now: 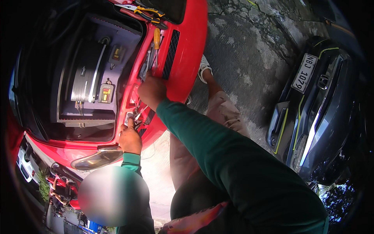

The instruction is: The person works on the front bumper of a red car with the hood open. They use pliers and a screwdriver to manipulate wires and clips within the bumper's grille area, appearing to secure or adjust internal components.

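My left hand (pixel 130 139) is closed at the edge of a red car's (pixel 191 50) open compartment. Its fingers pinch a small metallic piece that I cannot make out. Just above, my right hand (pixel 152 91) is curled over the same red edge, its fingertips at the lower end of a slim metal tool (pixel 148 58); what it grips is hidden. A screwdriver (pixel 157 39) with a yellow handle lies beyond it, beside a black mesh grille (pixel 170 54). Pliers (pixel 146 11) with yellow-and-black handles rest farther up. Thin wire shows near both hands.
Inside the compartment, a grey-lined box (pixel 62 97) holds a black ribbed unit (pixel 83 74) and two small blocks (pixel 106 93) with yellow and red parts. A lamp (pixel 97 158) sits at the car's lower corner. Right, a dark car (pixel 327 117) stands on worn concrete (pixel 241 70).
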Demonstrator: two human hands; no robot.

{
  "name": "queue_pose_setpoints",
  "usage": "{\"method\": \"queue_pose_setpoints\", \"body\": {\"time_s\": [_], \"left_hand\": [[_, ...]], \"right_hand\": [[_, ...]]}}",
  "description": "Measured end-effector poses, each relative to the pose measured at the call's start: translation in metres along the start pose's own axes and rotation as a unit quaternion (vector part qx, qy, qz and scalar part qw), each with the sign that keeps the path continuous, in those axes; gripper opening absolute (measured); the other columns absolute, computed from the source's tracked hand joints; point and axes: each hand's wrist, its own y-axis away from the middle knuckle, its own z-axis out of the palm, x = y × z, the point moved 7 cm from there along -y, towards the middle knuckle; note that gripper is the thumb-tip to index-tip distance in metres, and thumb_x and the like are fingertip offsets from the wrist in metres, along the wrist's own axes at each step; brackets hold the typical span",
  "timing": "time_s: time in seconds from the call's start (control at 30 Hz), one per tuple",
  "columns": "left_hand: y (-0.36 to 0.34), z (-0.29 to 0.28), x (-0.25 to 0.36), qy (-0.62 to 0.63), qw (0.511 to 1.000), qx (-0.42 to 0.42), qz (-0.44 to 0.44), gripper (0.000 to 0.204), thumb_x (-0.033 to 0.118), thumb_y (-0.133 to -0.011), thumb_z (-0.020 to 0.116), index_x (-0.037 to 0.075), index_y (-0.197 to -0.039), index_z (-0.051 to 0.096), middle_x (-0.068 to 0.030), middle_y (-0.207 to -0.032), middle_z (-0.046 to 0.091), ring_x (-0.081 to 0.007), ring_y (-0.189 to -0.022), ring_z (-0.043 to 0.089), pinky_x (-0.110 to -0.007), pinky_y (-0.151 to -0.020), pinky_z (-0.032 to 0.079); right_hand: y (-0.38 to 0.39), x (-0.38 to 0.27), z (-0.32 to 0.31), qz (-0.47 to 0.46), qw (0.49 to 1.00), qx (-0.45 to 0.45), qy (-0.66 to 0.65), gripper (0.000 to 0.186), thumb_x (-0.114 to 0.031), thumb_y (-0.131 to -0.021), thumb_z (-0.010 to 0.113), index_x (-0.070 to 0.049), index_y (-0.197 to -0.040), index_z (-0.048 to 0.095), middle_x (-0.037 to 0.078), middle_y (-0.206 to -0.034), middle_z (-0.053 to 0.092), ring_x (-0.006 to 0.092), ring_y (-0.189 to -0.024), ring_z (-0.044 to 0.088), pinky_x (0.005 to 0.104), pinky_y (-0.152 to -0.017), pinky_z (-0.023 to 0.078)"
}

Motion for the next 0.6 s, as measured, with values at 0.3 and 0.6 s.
{"method": "queue_pose_setpoints", "body": {"time_s": [0.3,0.6], "left_hand": [[0.016,0.008,0.018,-0.016,0.997,-0.075,-0.009,0.058,0.008,-0.099,0.058,0.023,-0.155,0.055,-0.0217,-0.129,0.063,-0.0398,-0.108,0.074,-0.049,-0.091,0.062],[0.015,0.007,0.016,-0.002,0.999,-0.054,-0.007,0.055,0.010,-0.100,0.056,0.023,-0.153,0.055,-0.0219,-0.126,0.066,-0.0412,-0.108,0.074,-0.050,-0.091,0.061]], "right_hand": [[0.003,0.005,0.002,0.040,0.996,-0.078,-0.008,0.067,-0.014,-0.090,0.060,0.018,-0.147,0.047,0.025,-0.102,0.078,0.0385,-0.095,0.078,0.0479,-0.080,0.062],[-0.002,-0.001,0.003,0.038,0.996,-0.075,0.028,0.068,-0.016,-0.092,0.061,0.020,-0.148,0.044,0.025,-0.102,0.078,0.0390,-0.096,0.078,0.0480,-0.081,0.063]]}}
